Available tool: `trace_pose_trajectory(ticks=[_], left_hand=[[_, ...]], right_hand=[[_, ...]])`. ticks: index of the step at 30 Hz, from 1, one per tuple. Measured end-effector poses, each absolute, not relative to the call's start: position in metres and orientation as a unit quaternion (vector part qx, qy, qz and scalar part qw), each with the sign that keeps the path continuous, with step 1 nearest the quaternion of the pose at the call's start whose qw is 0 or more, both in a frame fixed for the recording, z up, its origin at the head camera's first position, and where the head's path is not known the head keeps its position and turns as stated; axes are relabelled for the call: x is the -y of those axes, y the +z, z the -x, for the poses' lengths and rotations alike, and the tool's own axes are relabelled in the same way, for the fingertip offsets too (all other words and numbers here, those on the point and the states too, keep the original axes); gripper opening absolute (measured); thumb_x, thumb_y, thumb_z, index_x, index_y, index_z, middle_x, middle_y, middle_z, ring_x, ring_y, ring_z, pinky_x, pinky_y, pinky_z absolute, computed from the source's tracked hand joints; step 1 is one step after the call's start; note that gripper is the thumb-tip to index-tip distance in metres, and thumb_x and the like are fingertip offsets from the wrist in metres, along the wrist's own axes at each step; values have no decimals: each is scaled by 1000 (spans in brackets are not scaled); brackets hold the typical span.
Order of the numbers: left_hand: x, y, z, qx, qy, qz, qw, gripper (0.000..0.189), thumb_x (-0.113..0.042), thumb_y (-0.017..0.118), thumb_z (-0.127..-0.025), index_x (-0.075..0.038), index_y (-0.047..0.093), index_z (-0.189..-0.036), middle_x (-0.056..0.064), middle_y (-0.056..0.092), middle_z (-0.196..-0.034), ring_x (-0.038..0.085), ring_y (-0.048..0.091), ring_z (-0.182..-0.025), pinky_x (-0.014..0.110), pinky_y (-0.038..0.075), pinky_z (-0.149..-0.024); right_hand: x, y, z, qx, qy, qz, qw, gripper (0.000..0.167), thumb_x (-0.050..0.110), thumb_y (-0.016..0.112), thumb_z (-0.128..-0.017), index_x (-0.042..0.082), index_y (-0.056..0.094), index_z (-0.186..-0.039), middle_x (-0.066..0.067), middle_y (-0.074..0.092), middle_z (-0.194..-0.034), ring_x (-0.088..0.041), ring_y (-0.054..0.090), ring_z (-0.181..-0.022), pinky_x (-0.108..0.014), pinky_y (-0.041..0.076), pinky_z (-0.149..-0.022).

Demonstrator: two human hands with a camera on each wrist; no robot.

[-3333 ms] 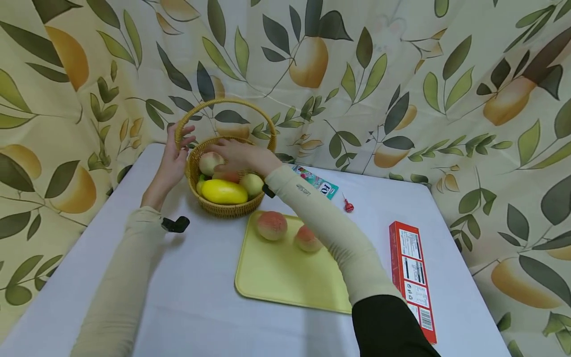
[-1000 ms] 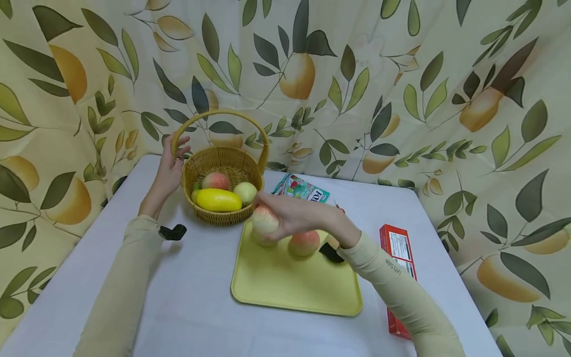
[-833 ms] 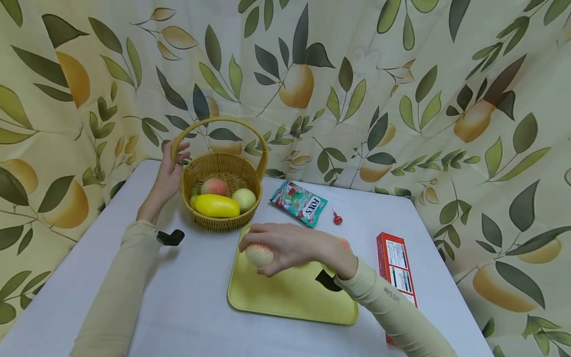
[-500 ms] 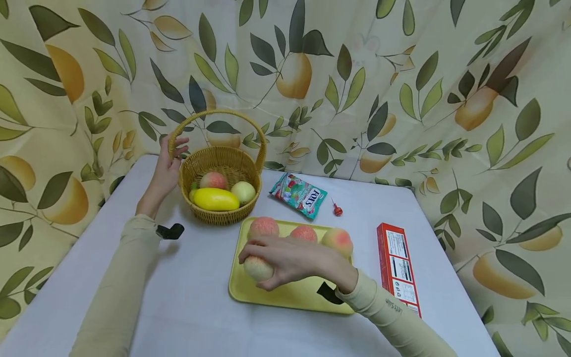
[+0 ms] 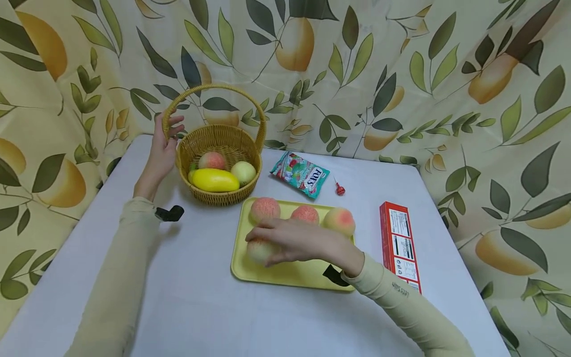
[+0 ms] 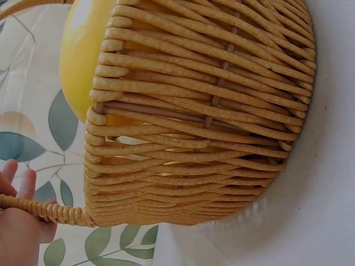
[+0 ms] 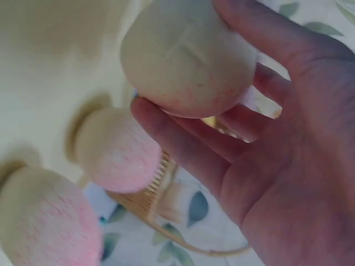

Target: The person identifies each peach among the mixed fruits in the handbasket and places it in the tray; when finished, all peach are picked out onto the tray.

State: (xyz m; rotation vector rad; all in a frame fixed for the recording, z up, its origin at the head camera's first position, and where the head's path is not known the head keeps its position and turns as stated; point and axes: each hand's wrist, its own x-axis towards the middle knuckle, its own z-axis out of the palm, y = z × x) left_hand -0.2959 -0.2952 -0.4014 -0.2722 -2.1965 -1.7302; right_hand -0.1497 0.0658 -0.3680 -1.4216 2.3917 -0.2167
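Note:
My left hand grips the left side of the wicker basket's handle; its fingers show past the handle in the left wrist view. Inside the basket lie a peach, a long yellow fruit and a pale green round fruit. My right hand holds another peach by thumb and fingers, at the front left of the yellow tray; whether it touches the tray I cannot tell. Behind it three peaches stand in a row: left, middle and right.
A teal FOX'S candy bag lies behind the tray, with a red wrapped lollipop to its right. A long red box lies on the white-covered table right of the tray. A fruit-patterned curtain hangs behind.
My right hand has come out of the basket with a peach and moved over to the tray's front left. My left hand has stayed at the handle.

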Motion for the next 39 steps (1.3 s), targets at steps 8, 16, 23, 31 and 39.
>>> trace_pose_trajectory(ticks=[8, 16, 23, 31, 39], left_hand=[[295, -388, 302, 771, -607, 96, 169, 66, 11, 28, -102, -25, 24, -157, 11, 38, -159, 24, 46, -142, 42, 33, -121], [289, -374, 295, 762, -618, 96, 168, 64, 10, 28, -103, -24, 26, -157, 10, 39, -157, 21, 47, -140, 36, 32, -118], [289, -383, 290, 761, -624, 80, 159, 65, 11, 28, -102, -26, 27, -155, 8, 40, -156, 20, 47, -139, 35, 33, -117], [290, -381, 290, 765, -622, 69, 154, 64, 8, 30, -104, -31, 28, -154, 4, 41, -156, 19, 47, -141, 34, 33, -118], [288, -384, 290, 763, -623, 70, 155, 63, 7, 30, -105, -31, 27, -155, 3, 42, -155, 18, 48, -139, 32, 33, -116]], right_hand=[[-60, -385, 152, -842, -91, 463, 262, 62, 27, 84, -84, 21, 53, -138, -5, 63, -130, -21, 62, -112, -36, 50, -102], [-59, -389, 152, -865, -94, 419, 260, 74, 31, 87, -82, 10, 41, -135, -8, 67, -114, -21, 63, -97, -34, 53, -93], [-60, -401, 144, -864, -45, 440, 242, 69, 38, 86, -82, 12, 40, -127, -4, 58, -113, -18, 57, -100, -30, 53, -78], [-62, -402, 147, -854, 5, 492, 170, 70, 38, 82, -85, 18, 46, -141, -6, 47, -137, -22, 49, -125, -30, 55, -85], [-63, -395, 151, -851, -7, 510, 125, 64, 28, 82, -87, 22, 52, -144, -4, 53, -135, -21, 49, -123, -26, 53, -79]])
